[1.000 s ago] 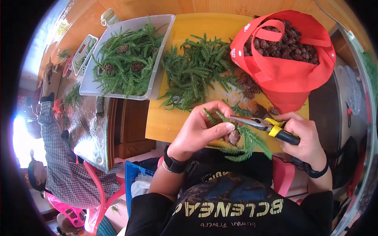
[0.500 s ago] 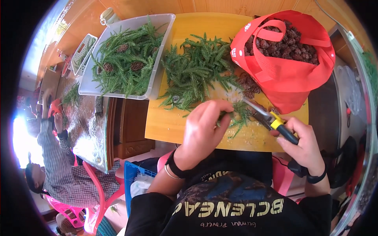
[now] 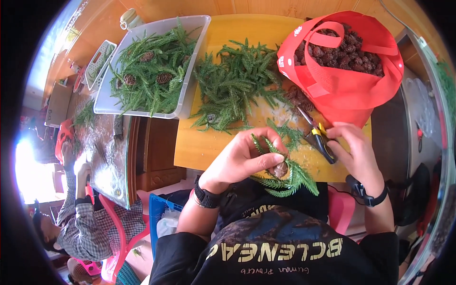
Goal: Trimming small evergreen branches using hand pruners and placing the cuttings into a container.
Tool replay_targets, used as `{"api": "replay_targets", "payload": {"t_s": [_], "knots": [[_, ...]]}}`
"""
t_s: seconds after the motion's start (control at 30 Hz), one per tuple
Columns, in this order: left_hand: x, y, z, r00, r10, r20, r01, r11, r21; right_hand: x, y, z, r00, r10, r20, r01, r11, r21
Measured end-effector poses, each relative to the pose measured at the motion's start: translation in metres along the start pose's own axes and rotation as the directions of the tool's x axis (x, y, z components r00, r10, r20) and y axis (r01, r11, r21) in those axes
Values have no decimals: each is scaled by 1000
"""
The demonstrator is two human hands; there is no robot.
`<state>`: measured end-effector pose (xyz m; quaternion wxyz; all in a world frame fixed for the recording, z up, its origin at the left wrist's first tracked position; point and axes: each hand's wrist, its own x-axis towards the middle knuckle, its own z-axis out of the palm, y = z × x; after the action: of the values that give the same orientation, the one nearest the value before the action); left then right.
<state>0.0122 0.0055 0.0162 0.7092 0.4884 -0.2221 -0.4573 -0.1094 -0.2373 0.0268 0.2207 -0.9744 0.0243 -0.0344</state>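
Note:
My left hand (image 3: 240, 159) pinches a green artificial pine sprig (image 3: 299, 178) with a brown pine cone (image 3: 279, 169) at its middle, over the table's front edge. My right hand (image 3: 355, 149) is bent with its fingers apart, next to pliers with black and yellow handles (image 3: 324, 146) that lie on the yellow table (image 3: 194, 154). Its fingertips are close to the handles; whether they touch is unclear. Beyond my hands lies a pile of loose green sprigs (image 3: 237, 80). A few dark pine cones (image 3: 299, 99) sit beside the red bag.
A red fabric bag (image 3: 351, 97) full of pine cones stands at the back right. A clear plastic bin (image 3: 183, 107) of sprigs with cones stands at the back left. Another person (image 3: 90, 228) sits at a table at the far left. A blue crate (image 3: 156, 213) stands below, left of me.
The pliers have gone from my right hand onto the table. My left hand has turned, bringing the sprig and its cone into view. The other person's arms have moved.

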Motion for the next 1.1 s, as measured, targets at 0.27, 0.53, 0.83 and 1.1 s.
{"api": "replay_targets", "payload": {"t_s": [0.27, 0.53, 0.83, 1.1], "knots": [[2, 5, 10, 988, -72, 140, 85, 993, -87, 34, -44, -6, 874, -474, -110, 450, 703, 550], [2, 7, 10, 978, -108, 177, 114, 993, -23, 36, -49, -5, 871, -481, -97, 454, 716, 530], [1, 13, 26, 983, 175, -50, -94, 723, 684, 24, -52, -7, 982, -184, -31, 172, 826, 537], [0, 5, 11, 984, -92, 152, 101, 994, -53, 36, -46, -15, 725, -647, -235, 685, 712, 155]]}}
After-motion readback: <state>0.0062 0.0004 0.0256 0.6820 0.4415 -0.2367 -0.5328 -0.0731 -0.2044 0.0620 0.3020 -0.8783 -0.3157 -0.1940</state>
